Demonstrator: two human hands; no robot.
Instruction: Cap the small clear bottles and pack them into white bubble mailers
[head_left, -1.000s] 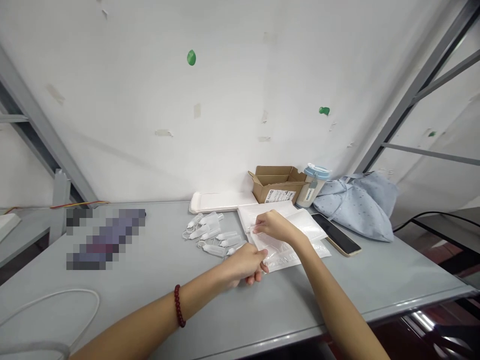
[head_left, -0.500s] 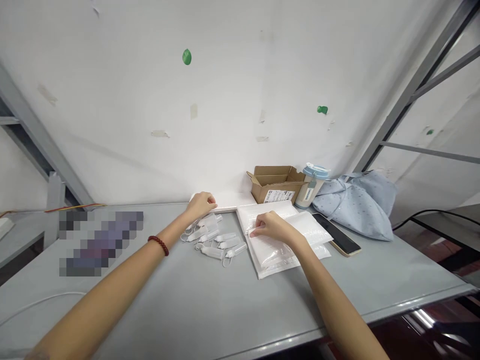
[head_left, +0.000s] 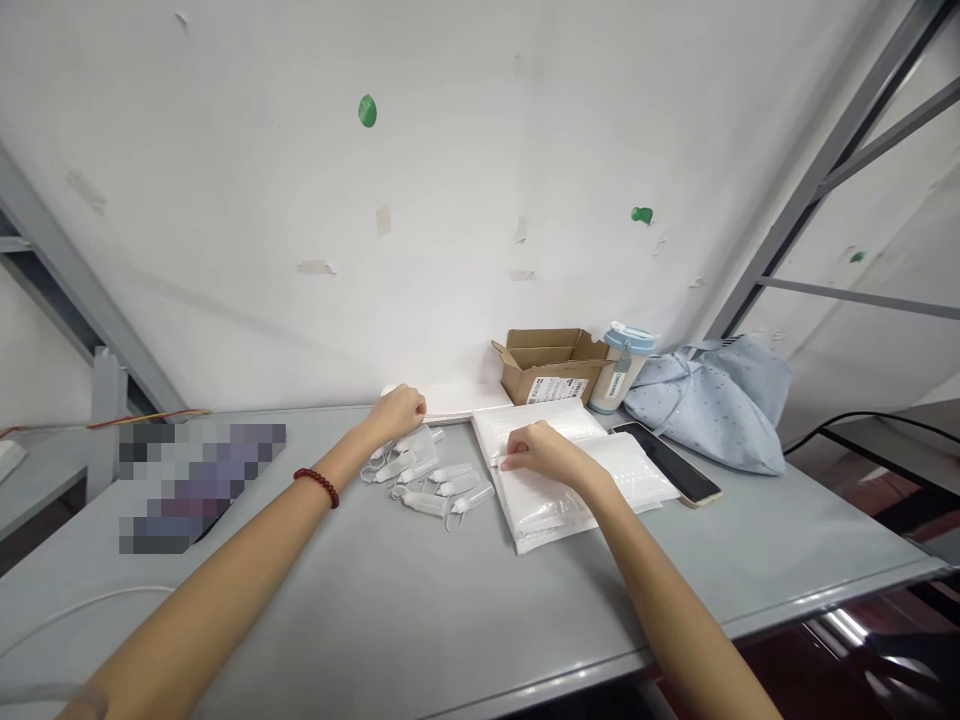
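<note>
My left hand (head_left: 400,408), fingers curled closed, is at the left end of a flat white stack (head_left: 457,402) by the wall. What its fingertips hold, if anything, is hidden. My right hand (head_left: 541,450) pinches at the left edge of a white bubble bag (head_left: 626,470), which lies over other white bubble bags (head_left: 531,538). Between my hands and a little nearer lie several small clear plastic squeeze bottles (head_left: 427,503) with looped caps, loose on the grey table.
Behind the bags stand an open cardboard box (head_left: 555,385) and a blue-lidded cup (head_left: 621,375). To their right are a phone (head_left: 667,465) and a light blue cloth bag (head_left: 712,405). A blurred-out item (head_left: 202,485) and a white cable (head_left: 82,603) lie at left.
The top bubble bag has shifted slightly right and down, over the corner of the phone. Both hands stay in nearly the same places. The view has tilted a little.
</note>
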